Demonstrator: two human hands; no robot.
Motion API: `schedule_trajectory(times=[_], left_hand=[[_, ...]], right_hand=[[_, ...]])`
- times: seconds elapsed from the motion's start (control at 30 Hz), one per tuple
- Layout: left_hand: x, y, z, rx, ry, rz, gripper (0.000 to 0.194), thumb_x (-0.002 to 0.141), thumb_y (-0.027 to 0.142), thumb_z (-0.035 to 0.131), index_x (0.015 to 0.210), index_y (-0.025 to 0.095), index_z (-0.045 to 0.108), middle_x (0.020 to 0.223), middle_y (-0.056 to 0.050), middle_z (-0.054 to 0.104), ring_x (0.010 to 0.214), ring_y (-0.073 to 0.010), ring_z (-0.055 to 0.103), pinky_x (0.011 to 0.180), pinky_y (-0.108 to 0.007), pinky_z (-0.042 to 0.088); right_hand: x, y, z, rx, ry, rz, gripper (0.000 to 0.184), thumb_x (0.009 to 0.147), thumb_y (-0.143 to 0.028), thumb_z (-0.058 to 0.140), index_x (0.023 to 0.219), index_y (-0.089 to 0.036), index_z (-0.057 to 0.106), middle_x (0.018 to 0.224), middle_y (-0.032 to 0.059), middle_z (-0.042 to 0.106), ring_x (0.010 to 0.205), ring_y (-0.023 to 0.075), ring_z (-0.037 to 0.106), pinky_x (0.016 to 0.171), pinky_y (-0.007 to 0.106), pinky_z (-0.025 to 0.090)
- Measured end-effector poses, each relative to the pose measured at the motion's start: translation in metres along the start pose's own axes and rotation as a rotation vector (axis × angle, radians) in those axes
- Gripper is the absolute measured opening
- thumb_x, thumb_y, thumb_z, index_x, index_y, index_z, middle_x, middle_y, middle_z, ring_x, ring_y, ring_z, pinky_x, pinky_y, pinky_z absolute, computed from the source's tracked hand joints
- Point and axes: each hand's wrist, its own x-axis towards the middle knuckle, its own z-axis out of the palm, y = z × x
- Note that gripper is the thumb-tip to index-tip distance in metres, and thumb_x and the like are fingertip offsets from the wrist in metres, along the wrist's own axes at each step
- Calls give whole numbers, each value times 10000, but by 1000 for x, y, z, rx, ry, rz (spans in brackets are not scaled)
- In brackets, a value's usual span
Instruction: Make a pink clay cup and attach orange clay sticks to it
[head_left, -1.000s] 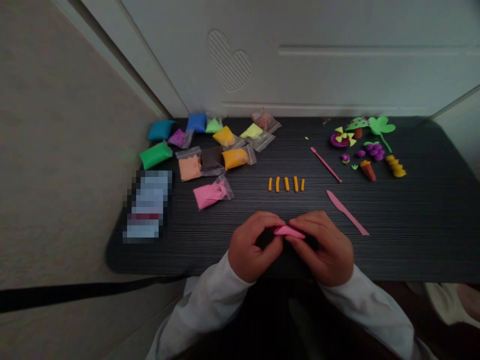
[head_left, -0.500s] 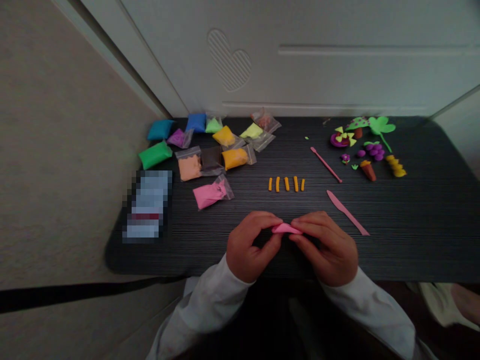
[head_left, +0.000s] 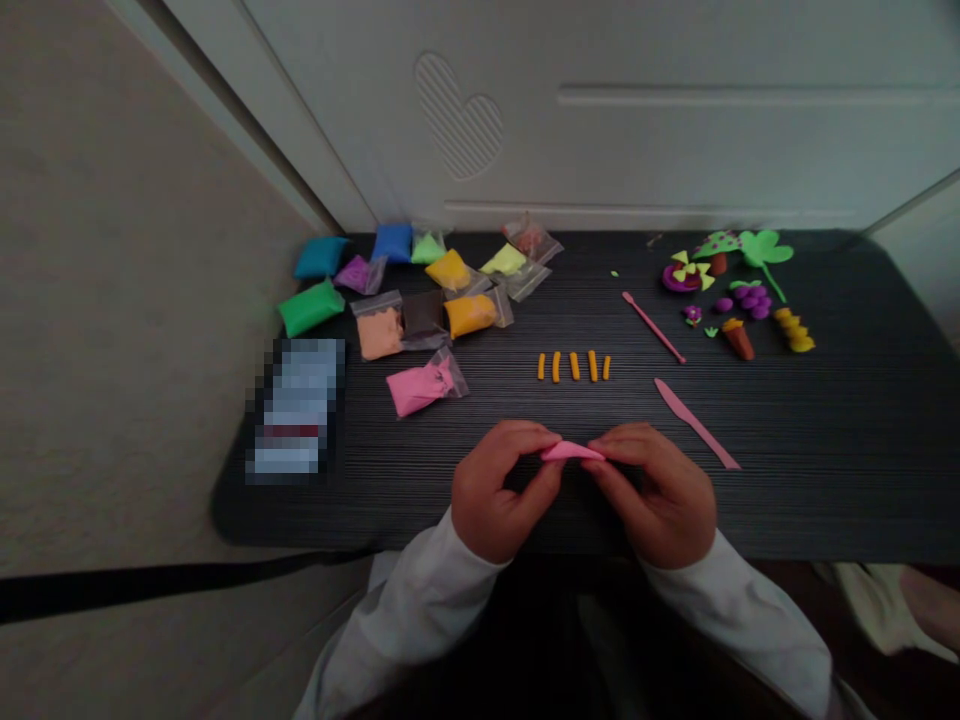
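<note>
Slightly farther from the person's body than a second ago, the slim, tapered piece of soft pink clay has also levelled out a little, its right end no longer dipping so much. From where I stand, both hands are at work on it: the left hand pinches one end between thumb and fingers, and the right hand has the other end nipped the same way, leaving the middle bare between them. It's held up over the near part of the black, ribbed tabletop, on the person's side of the five short orange clay strips. I'd say the trick is a light, even pinch from both sides, because clay that soft probably takes a dent from one hard thumb. Small squeezes, with a slight turn between them, ought to keep the edges smooth, and neither hand should pull, or the middle may thin out and sag. I'd watch the narrow right tip most, as it looks the easiest part to squash. To the right lies the flat pink plastic knife, which neither hand touches; for shaping this fine, fingertips seem gentler anyway.
</note>
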Motion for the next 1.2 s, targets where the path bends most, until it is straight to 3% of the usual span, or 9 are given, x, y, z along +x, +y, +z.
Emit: schedule_trajectory(times=[0.23,0.33,0.57,0.73,1.2], left_hand=[[-5,-5,1,-10,-2,-190,261,722,94,579,965,186,564,895,-41,610,830,-146,596,766,-292,491],[-4,-5,1,7,-55,-250,262,744,135,571,1000,186,555,904,-41,618,807,-135,603,742,-272,492],[3,3,-1,85,-133,-216,119,757,158,565,863,171,617,776,-21,641,714,-117,586,659,-244,468],[2,5,-1,92,-182,-218,97,762,174,561,834,164,624,749,-24,642,695,-116,583,657,-247,467],[1,2,8,257,37,-5,122,694,117,617,810,153,619,732,-27,652,697,-135,598,660,-273,493]], right_hand=[[-1,-1,3,-104,-73,135,135,740,-163,610,869,-192,581,745,1,622,690,109,575,631,255,468],[-1,-3,4,-123,-57,170,108,740,-166,605,839,-193,573,725,-6,615,665,99,567,613,239,456],[-2,-4,3,-101,-73,192,105,744,-169,585,836,-195,542,760,3,608,696,101,566,650,239,456],[-3,-3,7,-141,-41,218,211,746,-239,593,937,-198,514,820,19,610,734,124,593,644,242,482],[-1,-5,9,-251,-10,88,144,750,-195,573,891,-200,544,769,12,634,672,123,590,619,244,479]])
